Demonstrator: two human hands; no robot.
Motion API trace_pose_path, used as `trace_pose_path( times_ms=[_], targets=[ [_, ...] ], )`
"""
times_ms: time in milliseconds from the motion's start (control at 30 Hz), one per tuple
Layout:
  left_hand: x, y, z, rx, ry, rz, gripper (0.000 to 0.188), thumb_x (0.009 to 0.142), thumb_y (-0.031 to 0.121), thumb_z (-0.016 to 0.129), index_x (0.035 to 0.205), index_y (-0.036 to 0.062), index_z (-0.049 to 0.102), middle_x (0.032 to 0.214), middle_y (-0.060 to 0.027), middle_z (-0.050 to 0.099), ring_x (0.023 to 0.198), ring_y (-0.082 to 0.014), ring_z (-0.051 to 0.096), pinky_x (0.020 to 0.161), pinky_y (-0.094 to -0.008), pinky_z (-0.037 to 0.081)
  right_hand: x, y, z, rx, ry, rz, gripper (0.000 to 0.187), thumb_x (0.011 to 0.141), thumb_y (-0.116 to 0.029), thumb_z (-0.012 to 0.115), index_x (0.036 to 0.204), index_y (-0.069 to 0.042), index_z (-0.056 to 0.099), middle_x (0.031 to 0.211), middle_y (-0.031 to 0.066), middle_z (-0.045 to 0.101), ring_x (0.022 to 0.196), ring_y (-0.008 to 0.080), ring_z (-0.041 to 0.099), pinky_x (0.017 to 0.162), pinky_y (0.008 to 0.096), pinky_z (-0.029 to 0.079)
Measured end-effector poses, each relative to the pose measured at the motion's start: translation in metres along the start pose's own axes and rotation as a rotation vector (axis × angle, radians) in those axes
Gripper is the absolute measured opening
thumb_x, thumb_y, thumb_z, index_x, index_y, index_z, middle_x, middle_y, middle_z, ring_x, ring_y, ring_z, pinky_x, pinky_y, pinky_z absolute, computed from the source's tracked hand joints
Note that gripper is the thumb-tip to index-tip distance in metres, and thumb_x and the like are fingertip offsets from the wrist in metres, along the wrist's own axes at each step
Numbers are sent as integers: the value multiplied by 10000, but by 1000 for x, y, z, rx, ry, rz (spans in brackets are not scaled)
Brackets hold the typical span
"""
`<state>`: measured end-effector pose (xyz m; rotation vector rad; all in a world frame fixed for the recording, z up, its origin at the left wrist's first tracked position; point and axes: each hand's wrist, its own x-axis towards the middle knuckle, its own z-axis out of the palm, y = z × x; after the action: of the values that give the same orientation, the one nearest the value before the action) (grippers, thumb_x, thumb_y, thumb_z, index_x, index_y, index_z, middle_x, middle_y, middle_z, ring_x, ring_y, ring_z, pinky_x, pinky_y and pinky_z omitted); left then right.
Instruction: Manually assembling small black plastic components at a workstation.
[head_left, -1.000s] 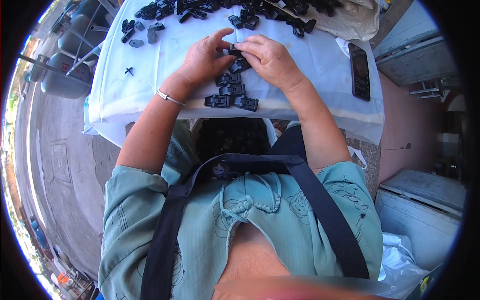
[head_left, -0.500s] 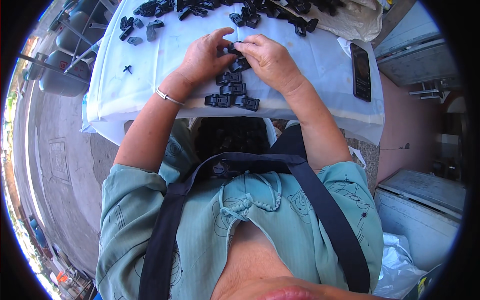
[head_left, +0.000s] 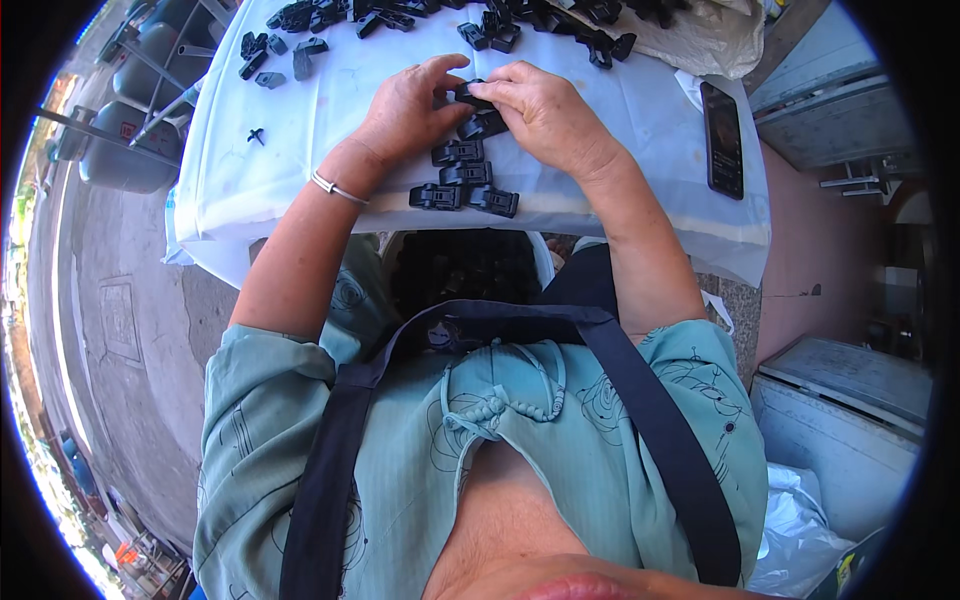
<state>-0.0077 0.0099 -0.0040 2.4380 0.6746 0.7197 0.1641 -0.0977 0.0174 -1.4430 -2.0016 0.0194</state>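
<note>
The right hand (head_left: 548,112) has swung out a tiny bit, its grip pinching a small black piece (head_left: 470,94) over the table (head_left: 265,185), while the left hand (head_left: 408,108) curls half-open beside it, maybe holding too, I can't tell, with black clips (head_left: 464,173) near the front edge and bare room on both sides.

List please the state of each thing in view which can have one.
Held part: partly hidden
Right hand: pinching the held part
Left hand: curved beside the held part
Near parts: lying close together
Far parts: loosely heaped
Phone: lying face up
Bucket: holding many dark pieces
Cloth: spread, creased
Sack: wrinkled
Bracelet: worn
</note>
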Motion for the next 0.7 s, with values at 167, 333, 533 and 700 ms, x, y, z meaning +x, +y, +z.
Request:
trace_pose_path(
  times_ms=[167, 333, 533, 700],
  targets=[
    [0, -1, 1, -4, 12, -9, 544, 746, 176, 760, 1238, 115, 535, 1007, -105, 690, 892, -284, 661, 824, -363, 535, -2, -5, 5, -135, 23, 1, 269, 828, -2, 596, 1072, -79, 680, 998, 118, 624, 897, 277, 637, 807, 343, 536],
    [-3, 1, -1, 57, 28, 48, 513, 742, 185, 760, 1207, 111, 559, 998, -91, 687, 857, -265, 655, 798, -358, 536, -10, -17, 14, -234, 113, -46, 272, 824, 13, 582, 1063, -74, 680, 977, 122, 614, 901, 284, 630, 806, 346, 535],
    [-1, -2, -1, 38, -5, 27, 504, 739, 195, 763, 1198, 124, 569, 992, -83, 682, 847, -248, 649, 794, -353, 534, -6, -3, 15, -159, 106, -33, 274, 829, 18, 581, 1075, -66, 668, 992, 124, 614, 912, 284, 629, 815, 353, 533],
    [-1, 0, 2, 36, 84, 78, 543, 742, 198, 765, 1234, 142, 543, 971, -71, 684, 865, -256, 642, 806, -358, 529, -7, 4, 14, 54, 128, 40, 250, 853, -1, 581, 1079, -68, 664, 1019, 121, 618, 921, 274, 633, 813, 335, 529]
  ],
)
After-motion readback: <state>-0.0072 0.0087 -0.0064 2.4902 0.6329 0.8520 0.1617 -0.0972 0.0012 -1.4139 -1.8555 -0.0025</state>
